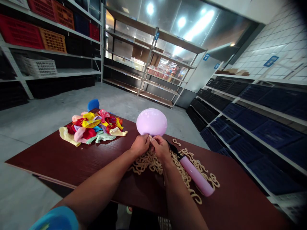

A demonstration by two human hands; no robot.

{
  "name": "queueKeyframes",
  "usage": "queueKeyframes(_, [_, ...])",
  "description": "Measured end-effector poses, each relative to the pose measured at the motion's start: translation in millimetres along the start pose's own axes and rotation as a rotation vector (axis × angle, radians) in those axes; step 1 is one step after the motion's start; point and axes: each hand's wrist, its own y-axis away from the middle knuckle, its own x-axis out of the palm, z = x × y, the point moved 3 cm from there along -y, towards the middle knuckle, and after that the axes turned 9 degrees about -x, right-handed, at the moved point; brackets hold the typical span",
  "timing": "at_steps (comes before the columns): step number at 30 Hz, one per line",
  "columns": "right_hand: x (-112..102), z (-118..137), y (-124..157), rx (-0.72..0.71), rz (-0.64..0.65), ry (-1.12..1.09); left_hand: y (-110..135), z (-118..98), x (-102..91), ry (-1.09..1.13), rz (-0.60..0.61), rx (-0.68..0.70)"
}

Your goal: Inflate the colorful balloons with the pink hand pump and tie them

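Note:
An inflated pale purple balloon stands above the dark red-brown table. My left hand and my right hand meet just below it, fingers pinched together at the balloon's neck. Under both hands lies a heap of beige clips or chain-like pieces. A pink hand pump with a black nozzle lies on the heap, just right of my right hand.
A pile of flat balloons in many colours lies at the table's far left, with a blue one behind it. Metal shelves with red, orange and white crates stand at the left, bare shelves behind, dark blue crates along the right wall.

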Motion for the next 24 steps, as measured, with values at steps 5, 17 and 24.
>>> queueKeyframes(5, [-6,-1,-3,-0.211,-0.229,0.380,-3,0,4.3,0.235,0.069,-0.024])
queueKeyframes(17, [-6,2,0,-0.185,-0.127,0.038,-9,11,6.1,0.346,0.083,-0.091])
queueKeyframes(24, [-5,-2,-2,-0.030,-0.055,-0.092,-7,15,13.9,0.511,0.207,-0.172])
